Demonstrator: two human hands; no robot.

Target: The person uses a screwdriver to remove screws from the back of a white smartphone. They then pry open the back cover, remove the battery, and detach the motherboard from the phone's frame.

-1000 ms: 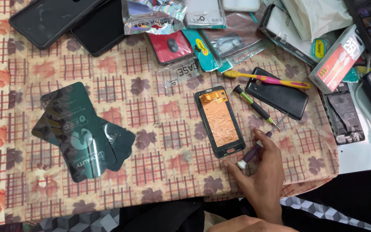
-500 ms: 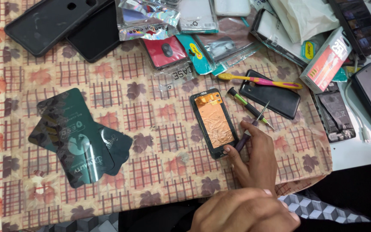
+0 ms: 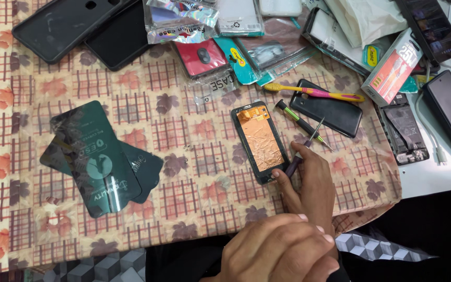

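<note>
An opened phone frame (image 3: pixel 259 138) with a copper foil inside lies flat on the patterned cloth (image 3: pixel 194 172). My right hand (image 3: pixel 311 180) rests just right of its lower end and holds a purple-handled screwdriver (image 3: pixel 304 149), whose thin tip points up and to the right, away from the frame. The thumb touches the frame's bottom right corner. My left hand (image 3: pixel 283 250) hovers close to the camera below the right hand, fingers curled, with nothing seen in it.
A green-handled screwdriver (image 3: pixel 298 122), a black phone back (image 3: pixel 330 112) and a yellow-pink toothbrush (image 3: pixel 314 93) lie right of the frame. Green flat packets (image 3: pixel 100 156) sit at the left, phone cases (image 3: pixel 63 23) and wrapped covers along the back. An opened phone (image 3: pixel 405 133) lies near the cloth's right edge.
My left hand has come up into view at the bottom. The right hand has slid up beside the frame's lower end, the screwdriver's tip now pointing up to the right.
</note>
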